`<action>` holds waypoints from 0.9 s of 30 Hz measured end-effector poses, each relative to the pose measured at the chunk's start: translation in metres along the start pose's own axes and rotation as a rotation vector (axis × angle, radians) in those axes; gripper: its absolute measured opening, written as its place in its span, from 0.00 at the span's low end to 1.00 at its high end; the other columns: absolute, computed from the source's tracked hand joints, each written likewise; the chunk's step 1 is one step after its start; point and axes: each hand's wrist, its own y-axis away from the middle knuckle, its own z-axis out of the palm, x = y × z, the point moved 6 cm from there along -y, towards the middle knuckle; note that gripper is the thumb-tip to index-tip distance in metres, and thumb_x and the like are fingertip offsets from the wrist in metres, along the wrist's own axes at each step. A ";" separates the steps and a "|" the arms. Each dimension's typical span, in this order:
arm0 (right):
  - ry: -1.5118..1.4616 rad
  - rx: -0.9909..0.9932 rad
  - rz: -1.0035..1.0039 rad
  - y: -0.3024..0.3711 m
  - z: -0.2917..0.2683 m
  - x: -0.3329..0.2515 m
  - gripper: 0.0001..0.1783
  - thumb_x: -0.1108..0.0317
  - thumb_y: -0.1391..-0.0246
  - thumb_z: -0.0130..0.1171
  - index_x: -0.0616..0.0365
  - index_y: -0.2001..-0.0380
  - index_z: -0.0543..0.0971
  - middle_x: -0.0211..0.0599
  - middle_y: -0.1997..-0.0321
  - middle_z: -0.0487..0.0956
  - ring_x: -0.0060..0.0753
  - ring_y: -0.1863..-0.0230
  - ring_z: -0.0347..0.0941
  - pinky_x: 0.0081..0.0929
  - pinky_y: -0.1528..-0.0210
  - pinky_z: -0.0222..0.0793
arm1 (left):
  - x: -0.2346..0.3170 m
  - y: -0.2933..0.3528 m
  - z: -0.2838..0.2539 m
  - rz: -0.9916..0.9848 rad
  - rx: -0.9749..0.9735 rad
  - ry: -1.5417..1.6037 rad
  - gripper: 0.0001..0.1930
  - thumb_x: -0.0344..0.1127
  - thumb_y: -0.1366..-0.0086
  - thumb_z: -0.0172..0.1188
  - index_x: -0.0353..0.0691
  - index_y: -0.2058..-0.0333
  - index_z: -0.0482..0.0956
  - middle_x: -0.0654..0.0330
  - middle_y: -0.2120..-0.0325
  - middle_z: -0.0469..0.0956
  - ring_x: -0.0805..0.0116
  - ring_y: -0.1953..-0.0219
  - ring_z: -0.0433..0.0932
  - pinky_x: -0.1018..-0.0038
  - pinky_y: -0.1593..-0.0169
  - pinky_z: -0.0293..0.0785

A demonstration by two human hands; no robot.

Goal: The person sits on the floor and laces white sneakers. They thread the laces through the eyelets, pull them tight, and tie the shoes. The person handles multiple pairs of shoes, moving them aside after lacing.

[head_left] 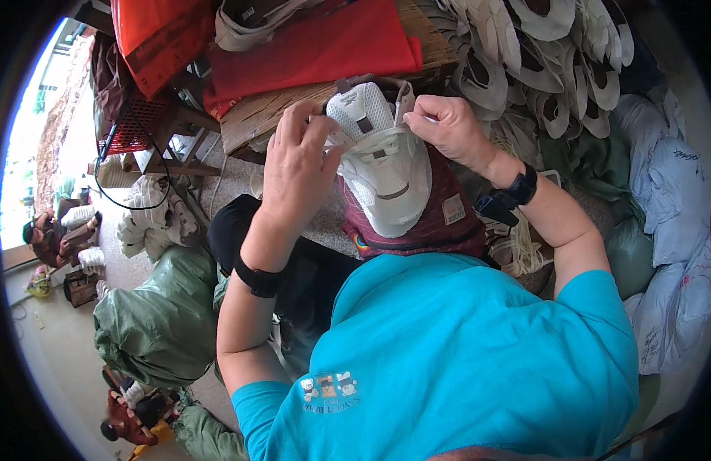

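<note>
Positions shoe (395, 196) over maroon cloth (440, 242). Curls left hand (298, 165) by left edge; cannot tell grip. Pinches right hand (454, 132) closed at right edge. Displays cream label (454, 209) on cloth, dark print (348, 100) on tongue.

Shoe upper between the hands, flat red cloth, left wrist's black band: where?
Shoe upper (380, 170), head view: front part.
Flat red cloth (325, 54), head view: middle.
Black band (260, 283), head view: outer face.
</note>
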 end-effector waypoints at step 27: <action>0.633 -0.277 -0.319 -0.009 -0.002 -0.038 0.10 0.61 0.44 0.62 0.55 0.71 0.75 0.32 0.73 0.73 0.40 0.64 0.74 0.31 0.61 0.65 | -0.001 -0.040 0.023 -0.362 0.045 0.858 0.08 0.34 0.33 0.62 0.35 0.65 0.77 0.63 0.75 0.75 0.77 0.73 0.73 0.78 0.67 0.71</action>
